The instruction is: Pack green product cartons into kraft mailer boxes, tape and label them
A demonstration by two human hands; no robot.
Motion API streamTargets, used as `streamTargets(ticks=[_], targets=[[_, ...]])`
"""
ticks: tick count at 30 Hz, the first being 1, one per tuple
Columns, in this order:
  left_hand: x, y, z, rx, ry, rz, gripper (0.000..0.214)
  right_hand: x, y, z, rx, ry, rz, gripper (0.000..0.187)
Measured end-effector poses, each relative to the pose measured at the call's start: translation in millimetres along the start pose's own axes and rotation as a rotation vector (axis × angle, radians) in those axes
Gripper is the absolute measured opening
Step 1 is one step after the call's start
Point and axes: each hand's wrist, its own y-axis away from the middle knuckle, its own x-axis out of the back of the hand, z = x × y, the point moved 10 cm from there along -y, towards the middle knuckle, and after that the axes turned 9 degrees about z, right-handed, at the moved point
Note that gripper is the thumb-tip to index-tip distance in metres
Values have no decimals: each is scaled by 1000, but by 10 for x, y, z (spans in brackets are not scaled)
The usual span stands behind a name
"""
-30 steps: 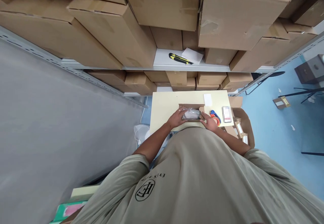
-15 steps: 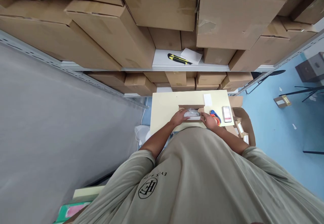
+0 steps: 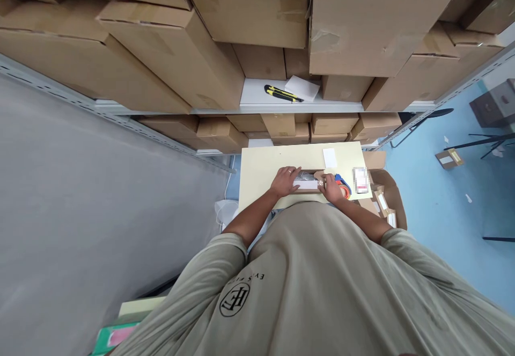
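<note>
Seeing a narrow oblong cardboard box (image 3: 309, 191), matte brown, open-topped on a smooth cream surface (image 3: 267, 160), with shiny, crinkly wrapping (image 3: 306, 176) inside, likely plastic but pretty tiny here. Also got a flat white strip (image 3: 306, 184) along the near side. Gripping both ends, with left hand (image 3: 284, 181) half-curled over one, right hand (image 3: 332, 189) bent round the other. Compared with a second ago, showing way less wrapping.

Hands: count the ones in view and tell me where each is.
2: the left hand at the open box's left end, the right hand at its right end.
</note>
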Motion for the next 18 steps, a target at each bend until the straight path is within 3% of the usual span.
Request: streamTargets(ticks=[4, 7, 12, 15, 18], targets=[[-175, 194, 58, 9, 15, -10, 56, -45, 52, 159, -62, 4, 36, 45], [-295, 285, 89, 14, -14, -18, 50, -12, 125, 363, -108, 25, 70, 44], [-390, 246, 103, -1, -51, -47, 55, 279, 312, 1100, -377, 103, 248, 47], [-406, 226, 94, 0, -48, -57, 57, 249, 402, 1550, -573, 56, 194, 58], [-417, 284, 92, -8, -47, -75, 61, 115, 417, 1786, -659, 2, 83, 52]])
